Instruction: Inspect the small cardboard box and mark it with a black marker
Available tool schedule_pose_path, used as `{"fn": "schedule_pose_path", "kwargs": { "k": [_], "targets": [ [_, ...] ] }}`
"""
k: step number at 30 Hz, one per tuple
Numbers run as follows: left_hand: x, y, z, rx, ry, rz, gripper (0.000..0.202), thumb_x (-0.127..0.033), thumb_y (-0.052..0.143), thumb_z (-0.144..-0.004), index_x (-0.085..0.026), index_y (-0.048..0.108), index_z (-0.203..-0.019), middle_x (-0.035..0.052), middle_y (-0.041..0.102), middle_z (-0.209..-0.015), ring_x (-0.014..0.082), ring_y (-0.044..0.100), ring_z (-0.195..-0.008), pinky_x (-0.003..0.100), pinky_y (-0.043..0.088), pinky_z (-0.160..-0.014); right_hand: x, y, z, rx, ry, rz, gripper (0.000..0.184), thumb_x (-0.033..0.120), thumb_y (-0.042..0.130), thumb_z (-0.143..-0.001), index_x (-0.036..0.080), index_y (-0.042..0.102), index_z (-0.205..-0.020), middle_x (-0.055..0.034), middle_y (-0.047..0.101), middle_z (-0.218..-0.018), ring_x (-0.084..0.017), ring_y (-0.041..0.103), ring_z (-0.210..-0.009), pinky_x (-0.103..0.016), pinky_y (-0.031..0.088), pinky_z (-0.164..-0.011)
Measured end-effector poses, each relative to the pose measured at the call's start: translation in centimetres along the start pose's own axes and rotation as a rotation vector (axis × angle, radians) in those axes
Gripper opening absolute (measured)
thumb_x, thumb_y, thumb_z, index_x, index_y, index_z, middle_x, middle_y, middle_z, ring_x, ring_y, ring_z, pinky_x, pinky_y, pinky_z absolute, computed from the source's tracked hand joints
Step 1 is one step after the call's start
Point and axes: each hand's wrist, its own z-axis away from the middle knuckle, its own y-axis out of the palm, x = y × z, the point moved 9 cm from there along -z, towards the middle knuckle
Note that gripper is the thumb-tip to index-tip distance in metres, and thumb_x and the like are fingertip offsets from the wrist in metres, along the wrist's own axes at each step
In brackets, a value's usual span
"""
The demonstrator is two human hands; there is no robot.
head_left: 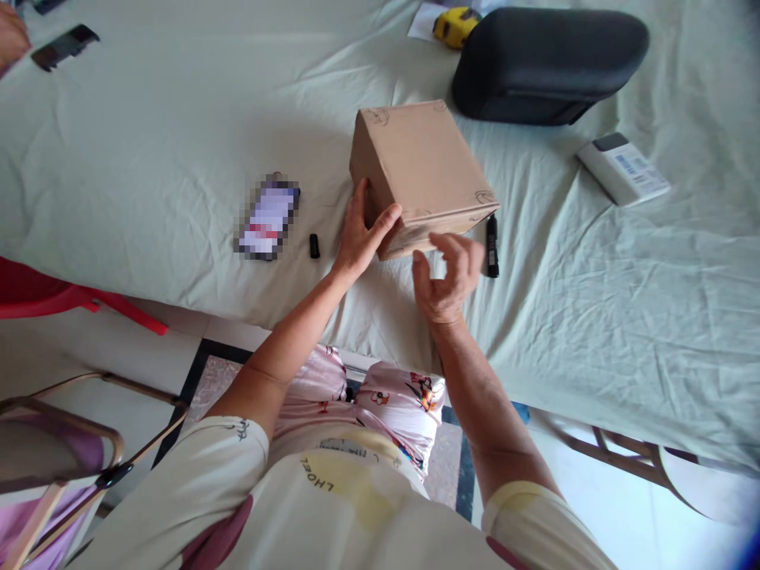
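A brown cardboard box [427, 162] rests tilted on the cloth in front of me, with dark drawn scribbles at several corners of its top. My left hand [360, 241] grips its left side, thumb on the near top edge. Close to the near face hovers my right hand [450, 273], slightly blurred, its fingers curled and the thumb apart, holding nothing. Just right of the box lies a black marker [492, 257]. Its likely cap, a small black piece [314, 246], lies left of my left hand.
Left of the box is a phone [270, 218] with a blurred-out screen. Behind stand a black case [549, 63] and a yellow tape measure [456, 28]. A white box [626, 169] lies right, a black object [65, 46] far left, beside another person's hand [12, 36]. Chairs flank the table's near edge.
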Motion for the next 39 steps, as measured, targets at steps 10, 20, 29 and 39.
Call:
{"fn": "schedule_pose_path", "kwargs": {
  "k": [10,20,29,39],
  "targets": [
    [-1.7,1.9,1.3,-0.008,0.022,-0.103,0.112,-0.081,0.076,-0.085,-0.032,0.028,-0.172,0.0087,0.032,-0.184,0.0328,0.027,-0.175,0.045,0.029,-0.143,-4.7,0.0,-1.6,-0.009,0.135,0.083,0.078,0.086,0.050,-0.096,0.027,0.058,-0.147,-0.0160,0.038,-0.171,-0.048,0.028,-0.169,-0.086,0.028,-0.129],
    [-0.2,2.5,0.9,0.046,0.155,-0.101,0.113,-0.094,0.070,-0.080,-0.036,0.031,-0.170,0.0086,0.035,-0.182,0.0332,0.029,-0.175,0.051,0.028,-0.143,-4.3,-2.5,-0.6,-0.225,0.194,-0.028,0.088,0.084,0.069,-0.089,0.030,0.051,-0.156,-0.0164,0.053,-0.152,-0.043,0.053,-0.149,-0.077,0.047,-0.121],
    [-2.4,1.3,0.5,0.090,0.246,-0.147,0.104,-0.100,0.055,-0.084,-0.040,0.045,-0.168,-0.0010,0.038,-0.183,0.0323,0.023,-0.178,0.043,0.023,-0.145,-7.4,-3.8,-0.4,-0.474,0.256,-0.148,0.045,0.067,0.060,-0.105,0.027,0.063,-0.124,-0.0082,0.062,-0.107,-0.025,0.069,-0.101,-0.049,0.064,-0.091],
    [-2.8,-0.4,-0.2,-0.014,0.215,-0.070,0.101,-0.100,0.048,-0.088,-0.035,0.051,-0.165,0.0036,0.049,-0.175,0.0311,0.031,-0.175,0.045,0.023,-0.144,-7.0,-1.4,-0.7,-0.280,0.259,-0.269,0.046,0.072,0.060,-0.103,0.027,0.065,-0.108,-0.0056,0.068,-0.099,-0.019,0.069,-0.087,-0.041,0.065,-0.082]
  ]
}}
